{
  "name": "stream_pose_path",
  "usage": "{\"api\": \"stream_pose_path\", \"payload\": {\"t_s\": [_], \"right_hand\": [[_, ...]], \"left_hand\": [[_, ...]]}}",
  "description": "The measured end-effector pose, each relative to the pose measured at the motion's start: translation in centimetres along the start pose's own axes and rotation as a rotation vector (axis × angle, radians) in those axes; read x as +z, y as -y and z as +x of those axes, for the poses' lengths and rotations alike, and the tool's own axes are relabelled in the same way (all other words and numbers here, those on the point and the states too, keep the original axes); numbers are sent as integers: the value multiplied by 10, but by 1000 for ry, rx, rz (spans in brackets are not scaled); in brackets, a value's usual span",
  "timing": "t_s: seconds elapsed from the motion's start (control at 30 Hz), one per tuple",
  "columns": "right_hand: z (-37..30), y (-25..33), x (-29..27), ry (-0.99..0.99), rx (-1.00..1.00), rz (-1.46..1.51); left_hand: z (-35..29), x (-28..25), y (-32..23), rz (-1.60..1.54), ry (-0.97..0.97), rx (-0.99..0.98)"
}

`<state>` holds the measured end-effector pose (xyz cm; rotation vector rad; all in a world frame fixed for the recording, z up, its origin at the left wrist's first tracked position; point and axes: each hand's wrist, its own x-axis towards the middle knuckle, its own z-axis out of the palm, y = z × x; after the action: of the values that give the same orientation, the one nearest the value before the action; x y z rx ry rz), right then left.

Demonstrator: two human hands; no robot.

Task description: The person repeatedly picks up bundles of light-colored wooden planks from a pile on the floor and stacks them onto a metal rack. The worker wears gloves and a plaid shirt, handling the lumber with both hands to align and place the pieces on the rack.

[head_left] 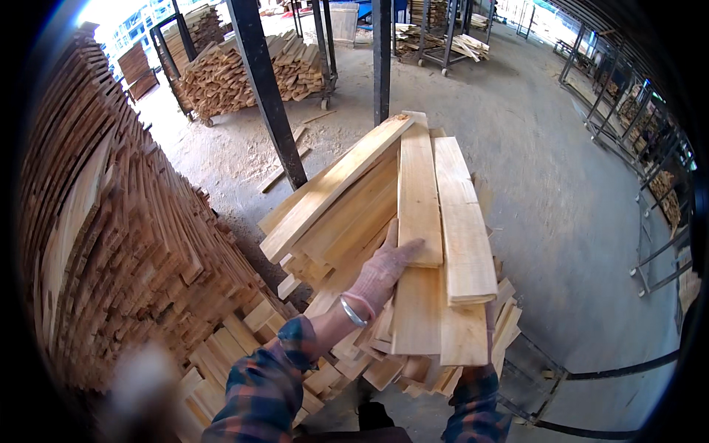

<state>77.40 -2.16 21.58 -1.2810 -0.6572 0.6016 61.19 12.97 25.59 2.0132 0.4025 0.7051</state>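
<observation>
Gripping the middle board (419, 192) near its closer end, your gloved left hand (382, 273) has its thumb across the top face and another finger along the left edge. That board slopes away from you above the heap of loose boards (354, 210), its far end beside the top of a slanting board (336, 188) on the left. Your right hand (490, 325) is nearly all hidden by the wood, with just a sliver visible at the right edge; you cannot tell from this view whether it is clenched or what it grasps. Nearest to it are the right-hand board (465, 221), which lies just beside the middle one, and the lower boards (417, 317) that jut toward you beneath both. You wear a silver bangle (353, 311) on your left wrist and plaid sleeves (258, 384). At your left rises a tall stack of boards (133, 229); past the dark metal post (266, 88), a wheeled cart (327, 88) carries more timber over the dusty floor (561, 184).
</observation>
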Motion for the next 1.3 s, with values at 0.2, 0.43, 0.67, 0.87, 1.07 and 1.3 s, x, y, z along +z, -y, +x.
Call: {"api": "stream_pose_path", "payload": {"t_s": [0.2,0.43,0.67,0.87,1.07,1.3], "right_hand": [[3,18,-14,7,-12,-619],[2,15,-8,-22,37,-314],[-154,-9,-30,-32,206,-98],[-172,-58,-6,-37,203,-22],[-177,-99,-15,-104,281,196],[-156,-57,29,-291,500,519]], "left_hand": [[16,-3,7,-974,-171,-746],[14,13,-12,-765,-89,-529],[-94,2,-67,-860,79,-572],[-72,-12,-70,-450,23,-566],[-76,-18,-44,-75,220,-296],[-101,-23,-28,-555,21,-444]]}}
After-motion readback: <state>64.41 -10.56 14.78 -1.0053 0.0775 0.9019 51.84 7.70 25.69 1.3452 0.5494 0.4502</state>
